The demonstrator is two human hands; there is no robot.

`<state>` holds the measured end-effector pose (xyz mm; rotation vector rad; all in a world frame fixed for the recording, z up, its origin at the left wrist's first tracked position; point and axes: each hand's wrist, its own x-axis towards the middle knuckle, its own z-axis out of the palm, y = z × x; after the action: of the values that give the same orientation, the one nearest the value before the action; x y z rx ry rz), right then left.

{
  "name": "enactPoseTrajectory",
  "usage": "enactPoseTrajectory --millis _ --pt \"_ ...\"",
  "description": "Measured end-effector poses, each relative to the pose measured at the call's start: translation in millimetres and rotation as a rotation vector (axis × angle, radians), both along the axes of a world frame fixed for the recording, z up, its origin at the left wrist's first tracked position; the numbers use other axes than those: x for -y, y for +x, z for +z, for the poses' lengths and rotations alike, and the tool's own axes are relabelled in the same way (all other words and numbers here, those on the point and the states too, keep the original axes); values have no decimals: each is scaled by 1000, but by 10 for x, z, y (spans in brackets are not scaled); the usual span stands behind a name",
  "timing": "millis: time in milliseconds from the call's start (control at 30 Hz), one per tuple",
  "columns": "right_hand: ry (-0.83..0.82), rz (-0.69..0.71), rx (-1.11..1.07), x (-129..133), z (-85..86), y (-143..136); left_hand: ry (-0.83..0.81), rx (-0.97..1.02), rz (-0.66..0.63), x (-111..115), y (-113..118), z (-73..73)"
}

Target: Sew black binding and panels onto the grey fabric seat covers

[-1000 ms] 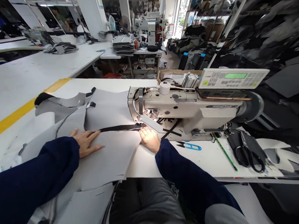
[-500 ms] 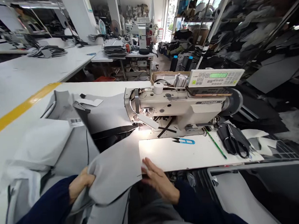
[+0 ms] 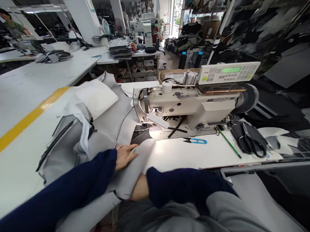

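Observation:
A grey fabric piece [image 3: 106, 125] with black edging lies bunched on the white table, its near end hanging over the table's front edge. My left hand [image 3: 124, 155] rests flat on top of the fabric, fingers apart, just left of the needle area. My right hand [image 3: 138, 189] is tucked under the hanging fabric edge below the table line; only its wrist and back show, so its grip is hidden. The beige sewing machine [image 3: 188, 105] stands right of the fabric, lamp lit over its bed.
Blue thread snips [image 3: 195, 141], a green stick [image 3: 229, 142] and black scissors [image 3: 247, 140] lie right of the needle. A control panel [image 3: 228, 72] tops the machine. A yellow stripe [image 3: 20, 124] crosses the table at left. Further tables and machines stand behind.
The fabric was pulled out from under the needle, lifted and folded back toward the far left. My left hand came down flat on it; my right hand went under its near edge.

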<state>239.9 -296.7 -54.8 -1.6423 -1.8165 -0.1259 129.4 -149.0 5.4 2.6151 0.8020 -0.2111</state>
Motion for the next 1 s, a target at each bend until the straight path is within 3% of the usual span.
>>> enactPoseTrajectory --millis 67,133,233,333,500,600,667,767,867,933,1000 --pt "-99 426 89 48 29 196 154 34 -74 -14 -182 -309" --pt "-227 687 154 32 119 513 287 50 -148 -30 -245 -493" --pt "-265 510 219 -195 236 986 411 86 -220 -101 -128 -528" --pt "-254 455 304 -569 146 1152 483 84 -191 -329 -15 -407" --pt "-259 352 268 -1052 -162 931 498 -105 305 -1097 -315 -322" --pt "-258 251 198 -1124 -161 897 316 -320 497 -1442 -578 -323" --pt "-215 261 166 -1064 -125 944 248 -437 557 -1487 -671 -265" --pt "-217 321 149 -882 -98 1041 403 -414 442 -1333 -646 -101" --pt "-269 400 158 -734 -82 1108 590 -173 114 -1146 -431 16" --pt "-301 420 199 -711 -60 1110 582 -80 -72 -1109 -208 12" --pt "-338 396 279 -749 -39 1059 552 -100 -150 -1148 36 -33"
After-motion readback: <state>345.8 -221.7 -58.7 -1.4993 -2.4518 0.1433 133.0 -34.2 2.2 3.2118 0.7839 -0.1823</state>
